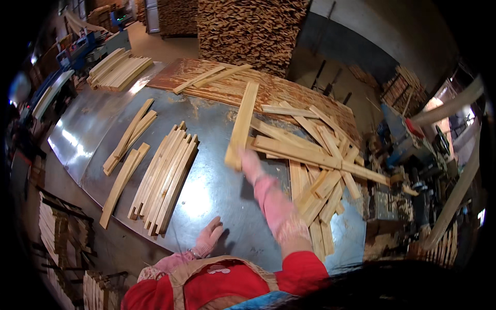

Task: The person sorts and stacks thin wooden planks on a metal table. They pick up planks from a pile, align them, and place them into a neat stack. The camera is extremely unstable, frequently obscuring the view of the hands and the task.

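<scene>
My right hand (251,164), in a pink sleeve, is closed round the lower end of a pale wooden board (245,116). The board is raised and points away from me, beside a jumbled heap of wooden boards (294,150) on the right of the metal table (199,206). Near the table's front edge, my left hand (208,238) has its fingers stretched out and holds nothing. To its left lies a neat stack of wooden strips (166,178), side by side. Further left are a few loose strips (124,178).
A rough wooden panel (178,72) with two strips on it lies along the table's far side. Another stack of strips (120,71) is at the far left. Machinery (403,155) stands to the right, and a tall wood pile (248,33) rises behind.
</scene>
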### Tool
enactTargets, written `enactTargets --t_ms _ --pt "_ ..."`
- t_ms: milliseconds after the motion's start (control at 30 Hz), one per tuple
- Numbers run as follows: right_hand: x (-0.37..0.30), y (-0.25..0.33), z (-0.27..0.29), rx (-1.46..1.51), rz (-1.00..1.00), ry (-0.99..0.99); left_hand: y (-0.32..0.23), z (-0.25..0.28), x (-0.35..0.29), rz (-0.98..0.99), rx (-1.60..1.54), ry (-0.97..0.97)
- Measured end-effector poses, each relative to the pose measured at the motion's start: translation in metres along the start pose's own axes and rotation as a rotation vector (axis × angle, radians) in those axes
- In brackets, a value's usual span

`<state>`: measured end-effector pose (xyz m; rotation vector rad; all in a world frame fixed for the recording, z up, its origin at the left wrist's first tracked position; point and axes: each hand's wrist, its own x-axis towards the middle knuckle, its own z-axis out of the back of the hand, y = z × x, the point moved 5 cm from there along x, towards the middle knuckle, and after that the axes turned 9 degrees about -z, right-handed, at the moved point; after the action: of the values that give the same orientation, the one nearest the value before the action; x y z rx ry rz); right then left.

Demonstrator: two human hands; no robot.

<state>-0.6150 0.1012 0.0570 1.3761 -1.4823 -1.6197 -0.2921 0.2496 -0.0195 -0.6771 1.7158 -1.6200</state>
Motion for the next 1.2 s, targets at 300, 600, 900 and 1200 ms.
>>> enactTargets --t_ms 300,600,900,1200 --pt "0.086 0.104 0.188 -1.213 -0.195 -0.56 -0.04 0.045 0.002 0.291 0.04 -0.187" --pt "0.014 0.023 0.283 -1.535 -0.433 -0.529 -0.008 0.023 0.048 0.245 0.45 0.143" --pt "-0.135 -0.132 0.108 -1.543 -0.115 0.058 0.007 -0.023 0.066 0.228 0.548 0.287" --pt "-0.184 -0.172 0.042 -0.398 -0.544 0.501 0.117 -0.047 0.012 0.27 -0.185 -0.001"
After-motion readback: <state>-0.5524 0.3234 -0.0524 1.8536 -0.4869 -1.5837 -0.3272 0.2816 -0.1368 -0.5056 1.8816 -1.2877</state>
